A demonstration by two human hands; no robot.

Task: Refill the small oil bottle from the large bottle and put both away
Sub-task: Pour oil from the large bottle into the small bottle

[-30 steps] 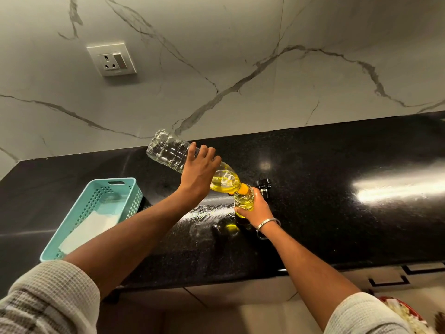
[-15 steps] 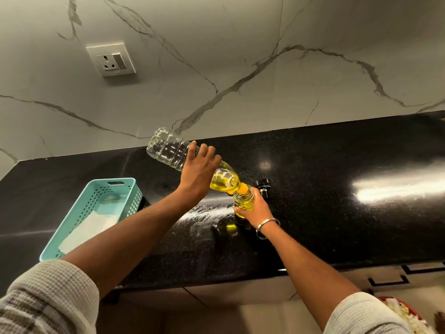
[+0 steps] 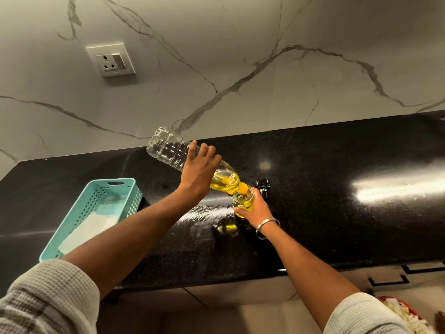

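Small oil bottle [image 3: 243, 201]: clear, upright on the black tabletop [image 3: 337, 225], partly filled with yellow oil, right hand [image 3: 252, 209] wrapped round its body. Large bottle [image 3: 192, 162]: clear plastic, tilted neck-down, orange spout at the small bottle's mouth, remaining oil pooled near the neck; left hand [image 3: 198, 172] grasps its middle from above. Black cap [image 3: 263, 186]: on the tabletop just beside the small bottle. Teal basket [image 3: 96, 213]: left on the tabletop, white sheet inside. Wall socket [image 3: 110, 59]: on the marble wall.
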